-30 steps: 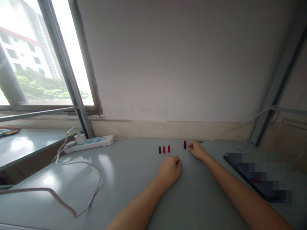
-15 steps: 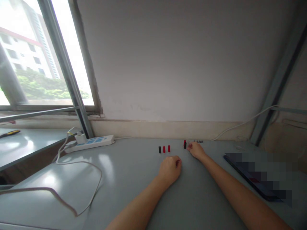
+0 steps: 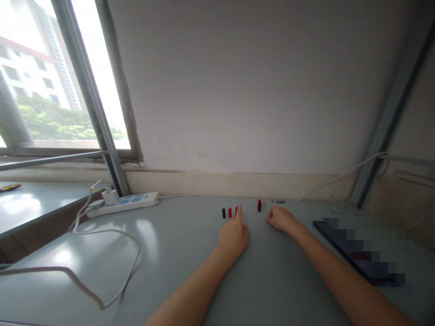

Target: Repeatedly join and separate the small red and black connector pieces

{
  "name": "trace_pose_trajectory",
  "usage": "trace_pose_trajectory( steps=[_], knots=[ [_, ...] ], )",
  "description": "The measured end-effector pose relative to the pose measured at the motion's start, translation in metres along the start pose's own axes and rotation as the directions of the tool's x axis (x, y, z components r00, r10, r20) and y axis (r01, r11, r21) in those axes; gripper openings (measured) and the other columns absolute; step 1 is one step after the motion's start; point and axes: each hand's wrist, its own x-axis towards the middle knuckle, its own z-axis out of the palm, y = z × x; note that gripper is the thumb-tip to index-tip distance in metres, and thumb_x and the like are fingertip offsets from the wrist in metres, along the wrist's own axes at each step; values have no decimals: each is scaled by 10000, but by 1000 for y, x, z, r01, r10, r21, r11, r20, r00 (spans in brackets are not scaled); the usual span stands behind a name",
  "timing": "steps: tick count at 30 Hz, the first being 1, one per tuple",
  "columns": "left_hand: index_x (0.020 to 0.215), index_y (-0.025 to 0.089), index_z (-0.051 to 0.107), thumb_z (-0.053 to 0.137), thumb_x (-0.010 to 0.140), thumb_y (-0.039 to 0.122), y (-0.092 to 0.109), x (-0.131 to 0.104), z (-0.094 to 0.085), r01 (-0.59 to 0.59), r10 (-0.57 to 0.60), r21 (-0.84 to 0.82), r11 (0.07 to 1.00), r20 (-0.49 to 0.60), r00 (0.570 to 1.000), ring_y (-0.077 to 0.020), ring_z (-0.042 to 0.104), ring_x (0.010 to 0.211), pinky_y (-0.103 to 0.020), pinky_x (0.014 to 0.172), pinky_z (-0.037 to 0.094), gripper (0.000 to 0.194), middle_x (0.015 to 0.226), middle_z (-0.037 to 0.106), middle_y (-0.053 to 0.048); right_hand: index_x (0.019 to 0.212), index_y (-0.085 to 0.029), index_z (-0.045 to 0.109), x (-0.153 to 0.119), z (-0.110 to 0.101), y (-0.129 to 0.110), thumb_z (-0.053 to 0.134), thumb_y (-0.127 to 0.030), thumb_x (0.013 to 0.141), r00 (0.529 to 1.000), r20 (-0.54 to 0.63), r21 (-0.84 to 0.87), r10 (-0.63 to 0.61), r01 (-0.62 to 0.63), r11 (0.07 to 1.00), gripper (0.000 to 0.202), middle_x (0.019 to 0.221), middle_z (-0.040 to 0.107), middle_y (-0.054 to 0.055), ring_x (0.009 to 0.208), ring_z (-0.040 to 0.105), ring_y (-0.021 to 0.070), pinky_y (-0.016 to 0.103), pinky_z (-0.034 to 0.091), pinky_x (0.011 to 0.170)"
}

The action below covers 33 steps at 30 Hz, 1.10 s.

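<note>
Where the left hand (image 3: 234, 237) was curled before, its index finger now points out, partly hiding the red cylinder (image 3: 236, 211) at the right end of the table's (image 3: 180, 262) row; whether they touch, or the folded fingers grip anything, I can't tell. The right hand (image 3: 281, 219) has eased back from the black cylinder (image 3: 259, 207), fingers bunched, any pinch hidden. A plug (image 3: 110, 196) sits in the power strip (image 3: 150, 198).

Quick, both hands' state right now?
Left hand: index extended by a red cylinder, other fingers curled; grip can't be told.
Right hand: fingers curled; whether anything's held can't be told.
</note>
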Motion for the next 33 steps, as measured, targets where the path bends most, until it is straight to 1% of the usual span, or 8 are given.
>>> trace_pose_trajectory(
  steps=[7, 14, 19, 22, 24, 27, 30, 33],
  knots=[
    [1360, 125, 104, 359, 807, 251, -6, 9, 5, 37, -37, 13, 999, -35, 999, -232, 585, 894, -312, 743, 432, 622, 1053, 579, -163, 684, -163, 625, -25, 0, -11, 503, -254, 750, 987, -113, 123, -118, 132, 984, 167, 731, 655, 79, 698, 586, 172, 236, 351, 576],
    [1359, 147, 126, 346, 813, 253, -8, 12, 8, 41, -39, 37, 998, -52, 998, -230, 592, 868, -315, 725, 438, 598, 1031, 585, -151, 683, -155, 626, -30, 2, -19, 483, -228, 766, 975, -127, 181, -184, 205, 962, 181, 696, 645, 74, 635, 564, 155, 234, 331, 557],
    [1328, 147, 234, 347, 821, 235, -10, 15, 8, 32, -28, 59, 998, -68, 997, -228, 584, 893, -306, 714, 445, 527, 1074, 566, -150, 700, -154, 631, -32, 0, -22, 474, -227, 774, 970, -130, 191, -207, 229, 954, 189, 701, 642, 73, 637, 559, 152, 233, 331, 563],
    [1217, 151, 403, 301, 847, 206, -11, 17, 5, 23, -18, 37, 999, -120, 993, -219, 582, 899, -297, 713, 441, 388, 1061, 574, -134, 687, -158, 625, -33, 1, -22, 478, -223, 770, 966, -137, 189, -220, 243, 951, 181, 689, 640, 67, 628, 551, 146, 230, 326, 559],
    [1082, 161, 507, 276, 858, 192, -13, 18, 4, 23, -25, -19, 1000, -133, 991, -209, 585, 885, -296, 718, 436, 323, 1018, 595, -117, 682, -160, 620, -32, 2, -21, 478, -220, 769, 965, -136, 191, -224, 247, 950, 177, 685, 641, 63, 628, 550, 144, 227, 326, 561],
    [964, 170, 551, 333, 846, 187, -15, 19, 5, 15, -50, -207, 978, -161, 986, -183, 582, 884, -279, 749, 426, 248, 945, 624, -86, 690, -156, 613, -31, 4, -21, 469, -205, 770, 961, -148, 209, -235, 263, 942, 172, 698, 643, 65, 633, 551, 143, 227, 333, 572],
    [905, 158, 557, 406, 807, 161, -17, 20, 10, -4, -91, -426, 905, -203, 975, -149, 586, 829, -257, 742, 429, 179, 874, 640, -65, 727, -146, 607, -30, 6, -21, 459, -186, 773, 954, -170, 261, -248, 287, 922, 160, 741, 646, 74, 663, 557, 144, 226, 348, 600],
    [856, 141, 549, 416, 790, 141, -17, 21, 16, -1, -142, -604, 797, -190, 971, -111, 575, 677, -230, 645, 444, 148, 784, 637, -51, 755, -140, 593, -28, 6, -22, 428, -209, 797, 947, -177, 358, -268, 316, 879, 184, 745, 638, 72, 670, 553, 140, 222, 358, 606]
  ],
)
